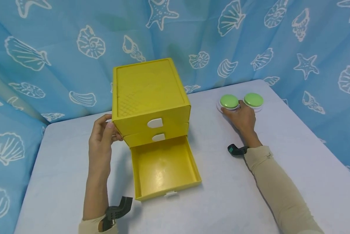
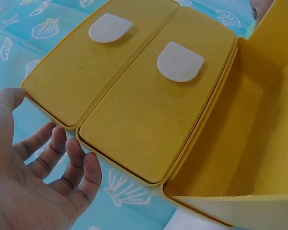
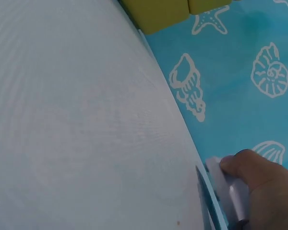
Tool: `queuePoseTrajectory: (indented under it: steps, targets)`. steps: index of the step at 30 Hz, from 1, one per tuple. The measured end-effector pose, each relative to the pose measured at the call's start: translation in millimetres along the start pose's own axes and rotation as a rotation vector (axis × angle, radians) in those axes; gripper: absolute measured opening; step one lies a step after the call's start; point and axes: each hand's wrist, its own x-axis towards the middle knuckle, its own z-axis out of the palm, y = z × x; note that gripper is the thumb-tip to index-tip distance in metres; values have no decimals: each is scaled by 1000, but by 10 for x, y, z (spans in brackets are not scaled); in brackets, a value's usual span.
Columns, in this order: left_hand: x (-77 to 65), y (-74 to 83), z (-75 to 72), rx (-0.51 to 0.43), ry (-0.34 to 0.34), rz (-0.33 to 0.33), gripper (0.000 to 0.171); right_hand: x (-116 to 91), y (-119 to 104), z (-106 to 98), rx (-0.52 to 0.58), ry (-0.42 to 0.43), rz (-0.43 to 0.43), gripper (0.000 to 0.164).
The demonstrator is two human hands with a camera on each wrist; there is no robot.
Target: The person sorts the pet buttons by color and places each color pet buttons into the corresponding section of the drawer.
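A yellow drawer cabinet (image 1: 151, 87) stands on the table, its bottom drawer (image 1: 163, 167) pulled out with a bare floor. Two upper drawers with white tabs (image 2: 180, 62) are closed. My left hand (image 1: 103, 136) is at the cabinet's left side, the thumb by the front corner and the relaxed fingers along the side edge. At the back right, my right hand (image 1: 243, 118) grips the left green-topped round push button (image 1: 229, 101) by its white base, thumb and fingers at either side. A second green-topped push button (image 1: 253, 99) stands just right of it, beside the fingers.
A white cloth covers the table (image 1: 216, 201). Behind it hangs a blue curtain (image 1: 175, 42) with white shells and starfish, also along both sides. Black wrist cameras (image 1: 236, 150) stick out from both sleeves (image 1: 280, 188).
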Motion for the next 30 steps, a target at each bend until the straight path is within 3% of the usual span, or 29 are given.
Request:
queuePoseTrajectory:
  steps: [5, 17, 30]
  targets:
    - [-23, -1, -27, -4, 6, -2, 38, -95, -1, 31, 101, 60, -9, 82]
    - [-9, 1, -4, -52, -8, 26, 37, -551, -159, -100, 189, 67, -93, 64]
    - [10, -8, -1, -49, 1, 14, 38, -1150, -407, -227, 207, -21, -222, 68]
